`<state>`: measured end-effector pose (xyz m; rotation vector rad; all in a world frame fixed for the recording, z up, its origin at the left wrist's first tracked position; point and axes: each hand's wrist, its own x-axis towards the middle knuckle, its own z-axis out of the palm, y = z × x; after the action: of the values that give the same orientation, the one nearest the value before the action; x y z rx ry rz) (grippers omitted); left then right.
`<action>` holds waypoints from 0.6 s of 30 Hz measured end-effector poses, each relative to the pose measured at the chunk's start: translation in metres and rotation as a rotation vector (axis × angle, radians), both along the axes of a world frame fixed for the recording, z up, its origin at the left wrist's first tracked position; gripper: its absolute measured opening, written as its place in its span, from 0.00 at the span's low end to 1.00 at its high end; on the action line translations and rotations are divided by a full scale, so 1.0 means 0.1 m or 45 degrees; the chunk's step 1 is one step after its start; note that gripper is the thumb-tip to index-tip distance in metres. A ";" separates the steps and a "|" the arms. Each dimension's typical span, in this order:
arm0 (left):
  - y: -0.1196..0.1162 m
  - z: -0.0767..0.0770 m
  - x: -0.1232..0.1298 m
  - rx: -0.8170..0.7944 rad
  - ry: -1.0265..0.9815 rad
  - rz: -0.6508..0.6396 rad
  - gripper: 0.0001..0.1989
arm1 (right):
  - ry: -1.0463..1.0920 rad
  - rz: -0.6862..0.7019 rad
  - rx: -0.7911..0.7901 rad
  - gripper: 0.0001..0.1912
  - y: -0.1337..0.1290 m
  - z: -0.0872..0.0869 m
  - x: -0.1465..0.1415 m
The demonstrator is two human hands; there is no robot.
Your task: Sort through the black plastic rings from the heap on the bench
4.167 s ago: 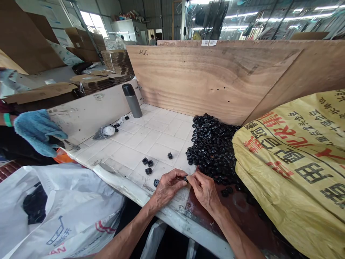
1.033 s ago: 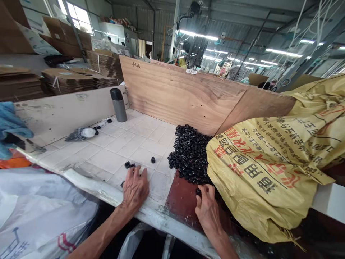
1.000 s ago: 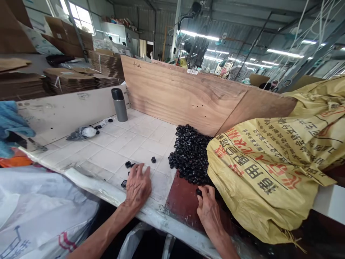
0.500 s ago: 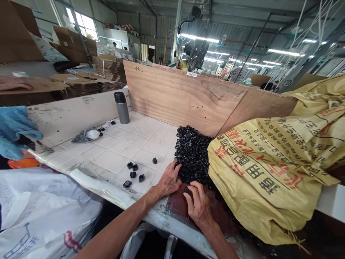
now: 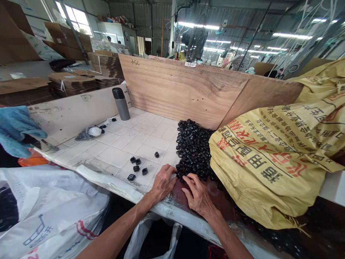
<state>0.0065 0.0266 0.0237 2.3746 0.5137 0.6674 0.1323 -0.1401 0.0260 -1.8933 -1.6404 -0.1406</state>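
A heap of small black plastic parts [image 5: 192, 147] lies on the tabletop in front of me. My left hand [image 5: 163, 182] is at the heap's near left edge, its fingers bent and a little apart from the thumb. I see nothing held in it, though its palm side is hidden. Close by on the right, my right hand [image 5: 198, 194] reaches to the near edge of the heap. Its thumb and fingers are apart, with no part visible between them. Several loose black parts [image 5: 136, 168] lie on the white surface left of my hands.
A large yellow printed sack [image 5: 258, 162] leans against the heap's right side. Wooden boards [image 5: 172, 90] wall the table's back. A grey flask [image 5: 122, 108] stands in the far left corner, near a small clear bag [image 5: 90, 133]. White bags [image 5: 54, 205] hang at the front left.
My right hand has moved forward to the heap, and the black part formerly in its fingers no longer shows there. My left hand has drawn back slightly. The camera view has shifted a little.
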 end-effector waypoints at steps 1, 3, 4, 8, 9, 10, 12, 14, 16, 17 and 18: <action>-0.01 0.00 0.00 0.005 0.018 -0.042 0.11 | -0.029 0.028 -0.023 0.20 0.01 -0.01 -0.01; -0.03 -0.01 0.00 -0.012 0.033 -0.115 0.12 | -0.060 0.033 -0.032 0.18 0.02 -0.04 -0.01; -0.03 -0.01 -0.01 -0.029 0.036 -0.137 0.12 | -0.064 0.017 -0.021 0.17 0.03 -0.06 0.00; 0.03 0.03 0.00 -0.090 0.001 -0.163 0.12 | -0.051 -0.075 0.035 0.16 0.02 -0.08 0.00; 0.06 0.03 0.02 -0.056 -0.027 -0.144 0.13 | -0.057 -0.087 0.051 0.17 0.01 -0.07 0.00; 0.11 0.04 0.05 0.011 -0.049 -0.120 0.14 | -0.072 -0.089 0.057 0.18 0.00 -0.05 -0.01; 0.23 0.02 0.10 0.205 -0.057 -0.059 0.16 | -0.123 -0.059 0.031 0.21 -0.01 -0.01 -0.02; 0.37 -0.03 0.12 0.374 -0.009 0.008 0.18 | -0.165 -0.038 -0.003 0.21 -0.01 0.01 -0.03; 0.50 -0.10 0.05 0.462 0.038 0.120 0.19 | -0.167 -0.071 0.020 0.18 0.01 -0.01 -0.02; 0.56 -0.14 0.00 0.491 0.059 0.182 0.18 | -0.152 -0.103 0.051 0.16 0.01 -0.03 -0.01; 0.61 -0.18 -0.07 0.520 0.076 0.241 0.17 | -0.134 -0.133 0.080 0.15 0.02 -0.05 -0.01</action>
<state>-0.0002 0.0876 0.0060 2.7565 0.6888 0.8558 0.1317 -0.1380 0.0205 -1.9534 -1.5859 -0.3362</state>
